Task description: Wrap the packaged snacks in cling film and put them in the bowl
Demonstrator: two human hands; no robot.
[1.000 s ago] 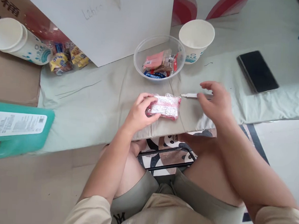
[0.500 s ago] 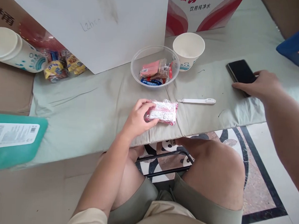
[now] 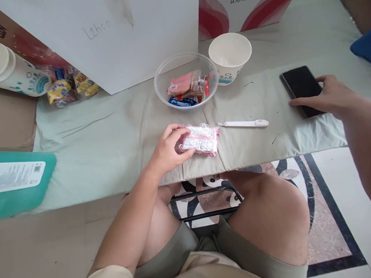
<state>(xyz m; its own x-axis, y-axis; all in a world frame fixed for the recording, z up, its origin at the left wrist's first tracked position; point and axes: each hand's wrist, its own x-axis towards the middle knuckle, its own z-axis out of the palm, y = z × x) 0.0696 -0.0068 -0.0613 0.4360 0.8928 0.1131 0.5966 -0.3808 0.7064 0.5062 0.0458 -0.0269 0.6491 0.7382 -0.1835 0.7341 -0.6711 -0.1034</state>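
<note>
- The table (image 3: 111, 127), draped in a pale green cloth, bears everything; places below are given relative to the clear plastic bowl (image 3: 164, 77) near its middle.
- A large white box (image 3: 123, 23) stands behind and to the left of the bowl; a paper cup (image 3: 229, 54) stands just beside the bowl on its right.
- A black phone (image 3: 300, 85) lies well to the right of the bowl. The right hand (image 3: 329, 96) rests on its near edge, fingers spread flat; whether it is gripped cannot be told. The phone is judged stiff, smooth and slippery, best taken by its long edges.
- The wrapped snack pack (image 3: 200, 140) lies in front of the bowl, near the table edge. Its left end is pinched by the left hand (image 3: 168, 148), thumb below and fingers curled over the top. It is judged light, its crinkled film slick and yielding, the contents probably brittle; a hold across the short ends suits it, without squeezing.
- A slim white tool (image 3: 244, 124) lies in front and to the right of the bowl, untouched; it is seen to be thin and is judged light.
- Small wrapped snacks (image 3: 186, 87) lie inside the bowl.
</note>
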